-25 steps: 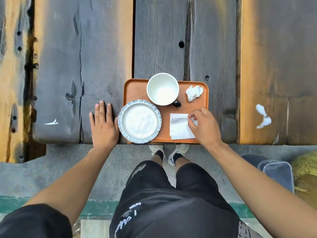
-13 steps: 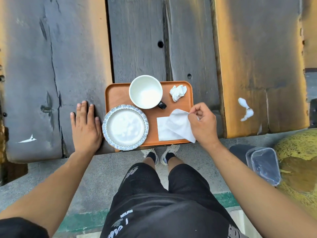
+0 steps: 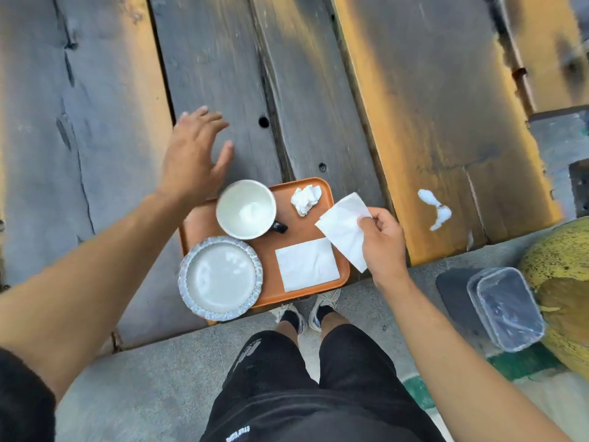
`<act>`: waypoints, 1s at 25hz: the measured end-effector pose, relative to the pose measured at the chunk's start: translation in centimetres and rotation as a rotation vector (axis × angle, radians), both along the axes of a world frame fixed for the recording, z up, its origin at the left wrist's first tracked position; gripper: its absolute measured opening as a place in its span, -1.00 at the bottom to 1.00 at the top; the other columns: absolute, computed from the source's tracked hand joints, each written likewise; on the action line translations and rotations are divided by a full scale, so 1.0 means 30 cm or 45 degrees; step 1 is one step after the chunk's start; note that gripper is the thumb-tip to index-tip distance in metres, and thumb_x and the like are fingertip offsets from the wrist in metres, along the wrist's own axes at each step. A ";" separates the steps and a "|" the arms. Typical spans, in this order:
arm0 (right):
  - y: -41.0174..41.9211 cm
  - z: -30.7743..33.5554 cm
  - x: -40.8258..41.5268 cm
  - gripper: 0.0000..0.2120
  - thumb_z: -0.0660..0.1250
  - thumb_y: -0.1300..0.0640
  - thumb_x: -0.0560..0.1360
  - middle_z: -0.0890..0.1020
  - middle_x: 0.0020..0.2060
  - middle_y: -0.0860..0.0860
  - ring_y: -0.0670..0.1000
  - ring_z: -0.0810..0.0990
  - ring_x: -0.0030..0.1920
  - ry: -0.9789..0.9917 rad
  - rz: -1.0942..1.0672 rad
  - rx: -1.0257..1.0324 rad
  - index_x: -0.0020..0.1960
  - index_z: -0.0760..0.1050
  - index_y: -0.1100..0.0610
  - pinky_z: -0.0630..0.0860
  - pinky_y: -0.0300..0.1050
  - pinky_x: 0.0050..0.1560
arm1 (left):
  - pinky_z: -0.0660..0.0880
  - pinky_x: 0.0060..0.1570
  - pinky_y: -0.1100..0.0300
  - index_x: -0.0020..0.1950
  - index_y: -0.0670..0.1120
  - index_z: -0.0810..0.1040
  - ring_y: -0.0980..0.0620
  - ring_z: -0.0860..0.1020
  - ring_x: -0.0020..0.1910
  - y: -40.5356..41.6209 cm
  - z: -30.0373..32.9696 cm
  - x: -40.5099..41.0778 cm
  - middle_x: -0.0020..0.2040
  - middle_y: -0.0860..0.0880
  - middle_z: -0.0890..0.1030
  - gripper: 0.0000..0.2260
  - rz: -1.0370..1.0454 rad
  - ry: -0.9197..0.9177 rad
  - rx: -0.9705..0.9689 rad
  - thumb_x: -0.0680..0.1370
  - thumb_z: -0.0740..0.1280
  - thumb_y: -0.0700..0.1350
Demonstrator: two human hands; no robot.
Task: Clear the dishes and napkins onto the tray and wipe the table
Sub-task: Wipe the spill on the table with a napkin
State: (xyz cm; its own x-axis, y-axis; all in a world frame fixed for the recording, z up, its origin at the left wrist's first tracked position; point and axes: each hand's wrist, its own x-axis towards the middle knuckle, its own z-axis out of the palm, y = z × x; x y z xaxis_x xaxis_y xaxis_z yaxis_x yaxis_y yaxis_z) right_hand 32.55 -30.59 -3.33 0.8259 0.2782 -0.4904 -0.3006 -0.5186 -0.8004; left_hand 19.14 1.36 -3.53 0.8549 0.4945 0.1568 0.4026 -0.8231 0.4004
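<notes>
An orange tray point(image 3: 296, 229) sits at the near edge of the wooden table point(image 3: 312, 100). On it stand a white mug point(image 3: 245, 209) with a dark handle, a blue-rimmed white plate point(image 3: 220, 278), a crumpled napkin point(image 3: 306, 199) and a flat folded napkin point(image 3: 307, 264). My right hand point(image 3: 384, 244) pinches a second flat white napkin point(image 3: 345, 229), held in the air over the tray's right edge. My left hand point(image 3: 194, 157) hovers open, fingers spread, above the table just beyond the mug. A white smear point(image 3: 435, 207) lies on the plank to the right of the tray.
A clear plastic lidded container point(image 3: 505, 309) sits on a dark pad point(image 3: 454, 290) on the ground at the right, beside a yellow-green mottled object point(image 3: 564, 266). My legs and shoes point(image 3: 306, 311) stand on concrete below the table edge. The planks have gaps and bolt holes.
My right hand has lifted the top napkin off the tray and carried it right. My left hand has risen off the table and moved forward past the mug. The view has shifted right.
</notes>
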 end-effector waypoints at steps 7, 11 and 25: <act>-0.294 -0.050 0.198 -0.84 0.26 0.23 0.58 0.63 -0.24 -0.02 -0.06 0.55 -0.24 -0.047 -0.631 -0.028 0.03 0.62 0.14 0.47 -0.11 -0.24 | -0.03 0.62 -0.21 0.65 -0.15 0.20 -0.23 0.09 0.67 -0.399 -0.082 0.742 0.67 -0.26 0.12 -0.24 -0.985 0.412 0.269 0.61 -0.10 0.33; -0.443 -0.096 0.379 -0.87 0.28 0.14 0.52 0.70 -0.06 0.05 0.11 0.69 -0.01 -0.157 -0.799 -0.122 -0.04 0.60 -0.01 0.63 0.07 -0.07 | -0.14 0.62 -0.22 0.68 -0.13 0.10 -0.21 -0.03 0.69 -0.568 -0.211 0.883 0.70 -0.24 0.02 -0.24 -0.883 0.461 0.313 0.62 -0.16 0.31; -0.505 -0.192 0.721 -0.68 0.37 0.14 0.48 0.50 0.10 0.16 0.16 0.47 0.09 -0.972 -0.320 -0.712 0.24 0.59 0.10 0.45 -0.03 0.13 | 0.02 0.61 -0.26 0.63 -0.15 0.27 -0.20 0.14 0.66 -0.598 -0.294 0.890 0.66 -0.21 0.20 -0.41 -0.685 0.243 0.165 0.62 0.13 0.05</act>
State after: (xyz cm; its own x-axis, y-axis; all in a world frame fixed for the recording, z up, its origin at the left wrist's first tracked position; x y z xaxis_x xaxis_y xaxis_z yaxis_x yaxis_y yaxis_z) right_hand 54.17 -45.73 -9.08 0.9794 -0.0595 0.1930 0.0423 -0.8740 -0.4841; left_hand 45.85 -16.58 -12.36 0.9995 -0.0303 0.0059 -0.0308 -0.9693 0.2441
